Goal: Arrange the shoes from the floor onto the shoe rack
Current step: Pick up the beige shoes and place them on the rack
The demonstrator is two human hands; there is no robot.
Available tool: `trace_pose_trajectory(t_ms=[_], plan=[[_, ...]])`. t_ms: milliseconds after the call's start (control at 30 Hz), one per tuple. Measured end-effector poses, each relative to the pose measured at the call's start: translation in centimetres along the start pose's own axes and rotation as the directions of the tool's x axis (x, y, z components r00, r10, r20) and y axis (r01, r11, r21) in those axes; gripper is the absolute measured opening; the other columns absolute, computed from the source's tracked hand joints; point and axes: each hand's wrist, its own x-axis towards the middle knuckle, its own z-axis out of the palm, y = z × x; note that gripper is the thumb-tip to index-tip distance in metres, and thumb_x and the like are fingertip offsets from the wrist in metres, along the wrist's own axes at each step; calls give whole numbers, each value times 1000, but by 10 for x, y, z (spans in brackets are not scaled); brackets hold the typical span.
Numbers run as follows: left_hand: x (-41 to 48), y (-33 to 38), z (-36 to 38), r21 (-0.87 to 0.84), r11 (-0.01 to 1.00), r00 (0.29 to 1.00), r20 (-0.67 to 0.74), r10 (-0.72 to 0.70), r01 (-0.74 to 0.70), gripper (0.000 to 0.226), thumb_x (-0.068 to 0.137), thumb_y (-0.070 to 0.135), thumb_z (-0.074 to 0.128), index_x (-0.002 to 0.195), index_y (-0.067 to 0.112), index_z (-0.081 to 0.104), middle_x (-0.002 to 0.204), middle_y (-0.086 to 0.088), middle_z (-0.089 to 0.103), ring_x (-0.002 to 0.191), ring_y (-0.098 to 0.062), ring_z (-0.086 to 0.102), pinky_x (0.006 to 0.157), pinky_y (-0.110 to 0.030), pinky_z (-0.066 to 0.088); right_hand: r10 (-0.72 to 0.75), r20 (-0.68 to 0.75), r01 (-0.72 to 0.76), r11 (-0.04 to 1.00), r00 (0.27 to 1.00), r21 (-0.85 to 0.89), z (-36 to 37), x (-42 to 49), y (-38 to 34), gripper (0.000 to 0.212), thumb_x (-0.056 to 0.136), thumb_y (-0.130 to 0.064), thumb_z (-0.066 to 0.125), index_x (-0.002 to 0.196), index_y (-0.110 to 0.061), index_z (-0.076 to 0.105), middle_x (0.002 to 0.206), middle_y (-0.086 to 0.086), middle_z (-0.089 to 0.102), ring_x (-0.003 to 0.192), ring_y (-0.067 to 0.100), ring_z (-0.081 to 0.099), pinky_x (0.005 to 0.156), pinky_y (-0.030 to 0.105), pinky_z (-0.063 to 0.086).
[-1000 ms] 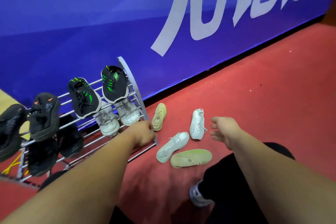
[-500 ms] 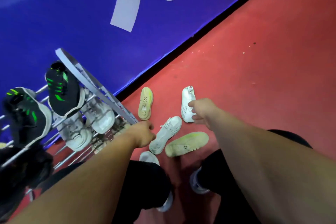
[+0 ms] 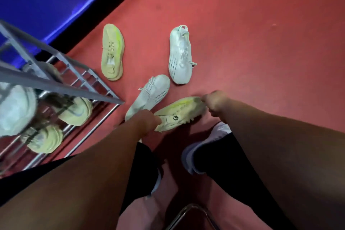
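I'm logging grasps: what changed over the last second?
The left hand left the end of the rack and the right hand came down; both now grip the nearest yellow shoe by its ends. The other yellow shoe and two white shoes lie on the floor as before.

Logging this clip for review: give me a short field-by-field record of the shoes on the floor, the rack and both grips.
shoes on floor: four, two yellow and two white
near yellow shoe: held at both ends
left grip: holds the end nearer the rack
right grip: pinches the other end
near white shoe: lies beside the held shoe
far yellow shoe: closer to the wall, lying apart
far white shoe: lying apart
shoe rack: at left, holds pale shoes, blurred
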Motion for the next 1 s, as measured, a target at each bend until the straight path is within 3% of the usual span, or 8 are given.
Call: trace_pose_trajectory(t_ms=[133, 267, 400, 567, 667, 733, 900, 1000], plan=[[34, -11, 11, -335, 931, 988, 99, -122, 149, 40, 87, 27, 70, 119, 3, 64, 103, -7, 68, 86, -23, 68, 85, -38, 61, 76, 29, -77, 996, 997, 36, 17, 35, 0, 25, 100, -15, 60, 76, -21, 54, 85, 3, 59, 64, 13, 53, 58, 24, 46], [53, -14, 14, -480, 856, 981, 122, -150, 191, 40, 83, 38, 70, 109, 9, 65, 98, -11, 67, 97, -28, 67, 98, -44, 55, 84, -8, -84, 996, 996, -6, 28, 47, -4, 29, 97, -15, 66, 71, -14, 54, 72, 4, 54, 56, 14, 46, 45, 22, 38], [61, -14, 8, -557, 798, 971, 188, -147, 229, 23, 92, 36, 65, 101, 15, 62, 73, -1, 46, 66, -17, 45, 78, -31, 46, 67, -41, -65, 996, 997, 59, 27, 48, -21, 20, 87, -18, 78, 78, -9, 63, 74, 10, 62, 52, 19, 50, 44, 18, 35], [64, -21, 10, -572, 783, 966, 217, -144, 245, 28, 87, 39, 70, 103, 19, 60, 100, -1, 59, 90, -21, 58, 93, -36, 52, -57, 88, 72, 982, 994, -177, 23, 40, -53, 18, 94, -21, 69, 101, -5, 69, 83, 15, 64, 58, 24, 54, 49, 25, 44], [60, -14, -1, -638, 731, 963, 253, -98, 242, 27, 90, 40, 68, 101, 18, 57, 91, -4, 59, 79, -18, 59, 70, -28, 50, -154, 176, 196, 948, 972, -252, 12, 31, -76, 16, 99, -19, 62, 100, -4, 68, 78, 13, 62, 56, 23, 54, 47, 26, 46], [57, -4, -18, -685, 693, 964, 262, -54, 225, 28, 95, 42, 63, 101, 14, 59, 94, -10, 61, 85, -23, 62, 71, -30, 51, -200, 200, 246, 938, 959, -242, 0, 24, -95, 14, 100, -18, 61, 95, -5, 66, 70, 10, 60, 50, 21, 52, 47, 27, 46], [56, 25, -65, -887, 462, 1000, 27, 7, 21, 31, 106, 30, 49, 79, 15, 52, 74, -6, 50, 65, -20, 48, 60, -30, 40, -264, 109, 271, 961, 958, -57, -39, 14, -144, 15, 98, -24, 66, 95, -9, 65, 62, 4, 59, 44, 17, 48, 42, 25, 43], [53, 36, -95, -879, 468, 995, -99, 11, -93, 26, 105, 11, 42, 93, 11, 65, 71, -3, 59, 70, -18, 58, 62, -29, 41, -288, 37, 280, 949, 957, 141, -50, 11, -161, 15, 99, -23, 64, 96, -9, 67, 65, 5, 59, 45, 17, 52, 40, 25, 45]])
